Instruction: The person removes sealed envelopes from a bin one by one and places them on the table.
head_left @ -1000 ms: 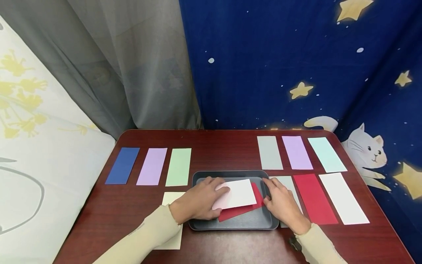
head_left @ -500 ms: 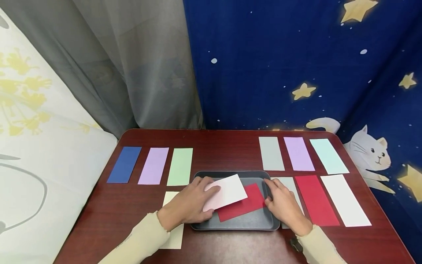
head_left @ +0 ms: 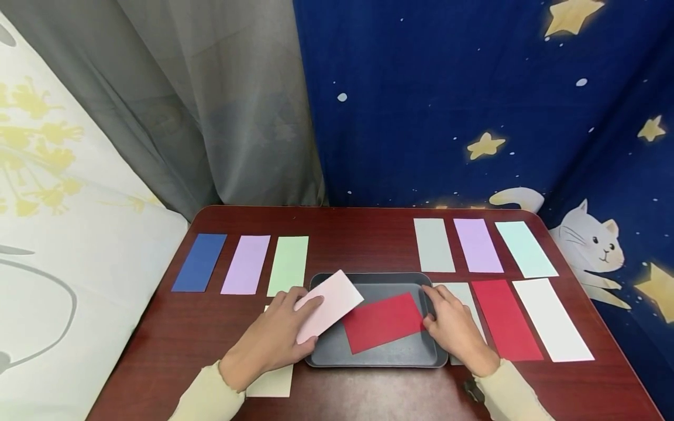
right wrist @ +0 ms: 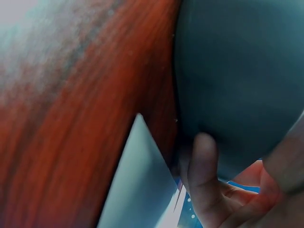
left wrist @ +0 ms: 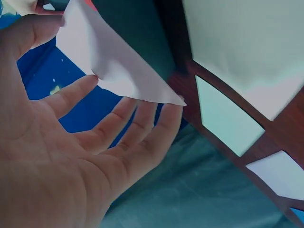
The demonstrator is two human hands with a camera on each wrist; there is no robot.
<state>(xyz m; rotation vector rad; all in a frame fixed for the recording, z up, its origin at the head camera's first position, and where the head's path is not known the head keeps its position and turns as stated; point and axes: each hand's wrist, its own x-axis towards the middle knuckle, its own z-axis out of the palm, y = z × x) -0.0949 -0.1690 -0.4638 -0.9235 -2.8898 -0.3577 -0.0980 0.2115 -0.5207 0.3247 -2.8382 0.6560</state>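
My left hand point(head_left: 279, 333) holds a pale pink card point(head_left: 334, 301) by its edges, between the thumb and the fingertips. The card is raised and tilted over the left end of a dark grey tray point(head_left: 389, 285). In the left wrist view the card point(left wrist: 114, 61) bends slightly between thumb and fingers. A red card point(head_left: 384, 323) lies askew in the tray. At the tray's right end my right hand point(head_left: 455, 327) grips the rim. The right wrist view shows its thumb point(right wrist: 204, 156) against the tray wall point(right wrist: 237, 85), with the other fingers partly hidden.
Left on the table lie blue point(head_left: 199, 263), lilac point(head_left: 246, 265) and green point(head_left: 288, 266) cards, plus a cream card point(head_left: 274, 383) partly under my left arm. Several cards stand in two rows at right, including red point(head_left: 506, 318) and white point(head_left: 553, 318) ones. Curtains hang behind.
My left hand has moved left with the pale pink card, which has turned steeper and uncovered the red card. The right hand has stayed at the tray's rim.
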